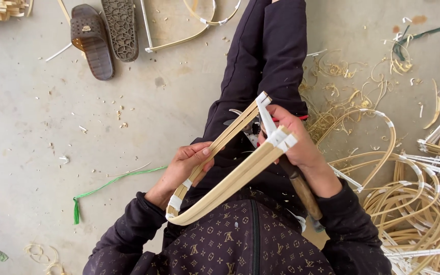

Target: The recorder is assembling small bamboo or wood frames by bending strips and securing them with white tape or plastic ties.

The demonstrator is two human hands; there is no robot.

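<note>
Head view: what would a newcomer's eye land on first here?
First, the bent bamboo strip at centre, a U-shaped loop bound with white tape, held over the lap. The left hand grips one arm of it, while the right hand holds the taped ends along with a wooden-handled tool. Next, the heap of similar bamboo loops on the floor at right, and the pair of brown sandals at top left.

Two hands, left (182,165) and right (294,140), hold one bent bamboo frame (230,178). Two brown sandals (105,33) lie upper left; one green string (110,182) lies at left.
</note>
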